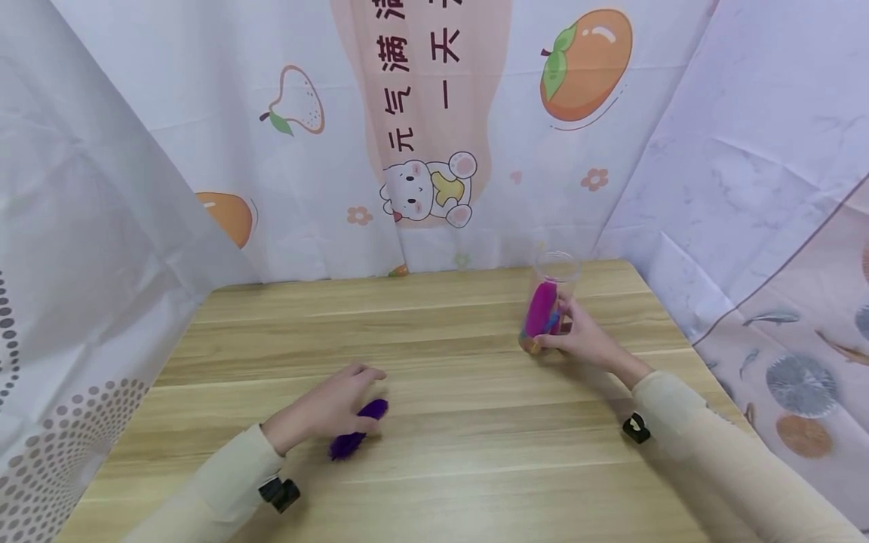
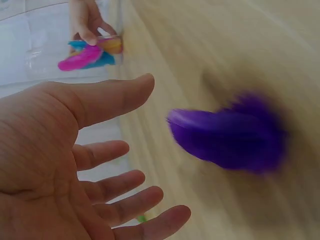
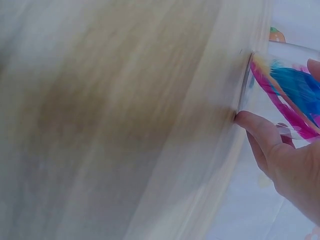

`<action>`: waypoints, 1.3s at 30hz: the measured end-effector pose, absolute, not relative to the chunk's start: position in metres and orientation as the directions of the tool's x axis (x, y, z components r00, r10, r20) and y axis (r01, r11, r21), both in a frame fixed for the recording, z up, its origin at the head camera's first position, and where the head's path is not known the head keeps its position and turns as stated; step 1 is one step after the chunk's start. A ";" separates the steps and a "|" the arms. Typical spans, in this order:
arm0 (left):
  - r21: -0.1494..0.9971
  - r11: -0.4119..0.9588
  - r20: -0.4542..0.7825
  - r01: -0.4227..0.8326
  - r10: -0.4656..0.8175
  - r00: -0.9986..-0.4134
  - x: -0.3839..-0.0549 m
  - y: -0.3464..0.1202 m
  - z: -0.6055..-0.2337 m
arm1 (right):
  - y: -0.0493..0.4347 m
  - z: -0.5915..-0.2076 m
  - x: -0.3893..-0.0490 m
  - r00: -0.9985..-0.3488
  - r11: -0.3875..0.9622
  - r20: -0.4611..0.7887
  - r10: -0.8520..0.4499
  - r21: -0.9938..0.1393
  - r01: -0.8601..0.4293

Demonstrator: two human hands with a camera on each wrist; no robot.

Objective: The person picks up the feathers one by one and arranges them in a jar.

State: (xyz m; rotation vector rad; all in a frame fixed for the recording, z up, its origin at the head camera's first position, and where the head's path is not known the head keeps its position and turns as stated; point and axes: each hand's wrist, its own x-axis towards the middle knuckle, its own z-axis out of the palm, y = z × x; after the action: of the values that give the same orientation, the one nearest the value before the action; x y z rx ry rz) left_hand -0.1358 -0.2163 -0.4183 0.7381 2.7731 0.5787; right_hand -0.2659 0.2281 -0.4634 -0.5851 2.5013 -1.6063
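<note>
My left hand [image 1: 339,405] is over the front left of the table with its fingers spread and holds nothing. A purple feather [image 1: 358,430] shows right beside the thumb; in the left wrist view the same feather [image 2: 230,132] is apart from the fingertips, its shadow on the wood. At the back right, my right hand [image 1: 580,337] grips a tall clear plastic cup [image 1: 558,268] low on its side. Inside the cup are a magenta feather [image 1: 541,308], blue feathers [image 3: 300,87] and some orange ones. In the right wrist view the cup runs off the edge of the picture.
The wood-grain table [image 1: 441,460] reaches back to a printed fruit curtain [image 1: 326,173]. White cloth [image 1: 88,226] hangs on the left, and patterned cloth [image 1: 801,362] on the right. Black wrist straps [image 1: 279,495] sit on both sleeves.
</note>
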 end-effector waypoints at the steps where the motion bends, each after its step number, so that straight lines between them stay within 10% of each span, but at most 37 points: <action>1: 0.419 0.802 -0.098 0.427 0.507 -0.856 -0.133 -0.220 -0.420 | 0.228 -0.464 -0.266 -0.919 0.365 0.111 -0.378 -0.895 -0.258; 24: 0.382 0.876 -0.105 0.294 0.358 -0.928 -0.110 -0.238 -0.442 | 0.229 -0.462 -0.265 -0.923 0.381 0.082 -0.377 -0.894 -0.235; 39: 0.622 0.754 -0.202 0.212 0.416 -0.886 -0.125 -0.244 -0.446 | 0.227 -0.459 -0.263 -0.924 0.391 0.075 -0.376 -0.891 -0.232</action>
State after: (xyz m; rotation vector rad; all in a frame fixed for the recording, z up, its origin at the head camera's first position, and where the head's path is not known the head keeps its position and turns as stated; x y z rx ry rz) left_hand -0.1248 -0.2435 -0.4463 0.4856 2.6233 0.8734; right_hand -0.2627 0.2268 -0.4588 -0.5503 2.5013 -1.5674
